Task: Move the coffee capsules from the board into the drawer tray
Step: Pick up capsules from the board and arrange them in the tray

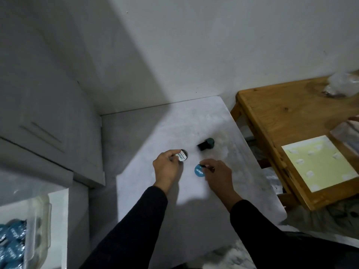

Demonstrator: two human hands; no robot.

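A pale marbled board (194,191) lies in front of me. My left hand (168,166) pinches a coffee capsule with a white lid (183,155) at the board's middle. My right hand (217,174) pinches a capsule with a blue lid (199,171) just right of it. A third, dark green capsule (206,144) lies on its side further back, untouched. At the lower left a clear drawer tray (41,216) holds several blue-lidded capsules (12,243).
A grey cabinet (48,113) stands to the left above the open drawer. A wooden table (281,117) stands to the right with a yellow sheet (318,164) and clear plastic bags (342,84) on it. The white wall is behind the board.
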